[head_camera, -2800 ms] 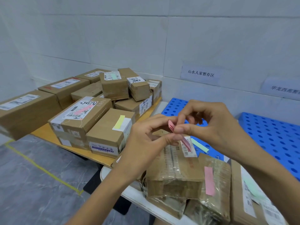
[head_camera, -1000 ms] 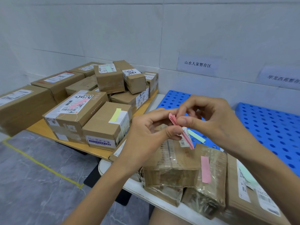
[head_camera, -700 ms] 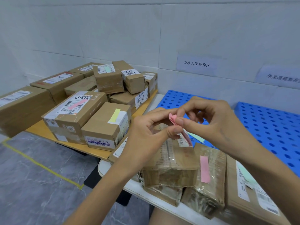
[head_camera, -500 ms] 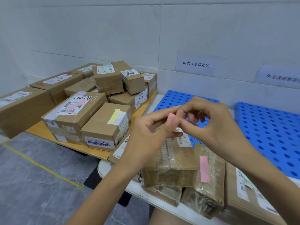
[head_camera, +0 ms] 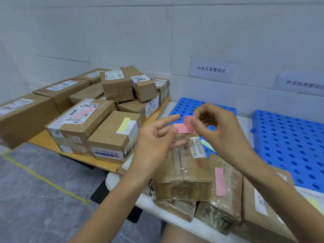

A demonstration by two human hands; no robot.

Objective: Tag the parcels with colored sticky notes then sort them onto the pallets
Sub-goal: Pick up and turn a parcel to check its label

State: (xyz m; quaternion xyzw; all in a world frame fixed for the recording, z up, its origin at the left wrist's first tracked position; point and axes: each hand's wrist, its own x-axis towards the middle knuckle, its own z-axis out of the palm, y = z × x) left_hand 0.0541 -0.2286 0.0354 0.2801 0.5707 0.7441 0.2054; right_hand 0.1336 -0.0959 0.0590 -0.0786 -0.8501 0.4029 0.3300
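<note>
1. While the right hand [head_camera: 220, 132] pinches one end of a bent pink sticky note [head_camera: 185, 126] between thumb and fingers, the left hand [head_camera: 156, 139] is held beside it with its fingers [head_camera: 171, 118] spread and nearly straight. The note's other end lies at their tips, and I cannot tell whether it touches them.
2. Both hands are raised above a taped parcel [head_camera: 182, 172] on the white surface [head_camera: 112, 181], so the note is in the air over that parcel, not stuck down.
3. Touching that parcel on its right, a plastic-wrapped parcel [head_camera: 226, 204] carries a pink strip [head_camera: 220, 181]. A flat parcel [head_camera: 263, 213] lies further right.
4. Behind the hands, against the wall, lie a near blue pallet [head_camera: 187, 106] and a right blue pallet [head_camera: 289, 141].
5. To the left, a wooden surface [head_camera: 42, 140] bears piled boxes. The nearest box [head_camera: 112, 139] has a yellow strip [head_camera: 123, 124] on top.
</note>
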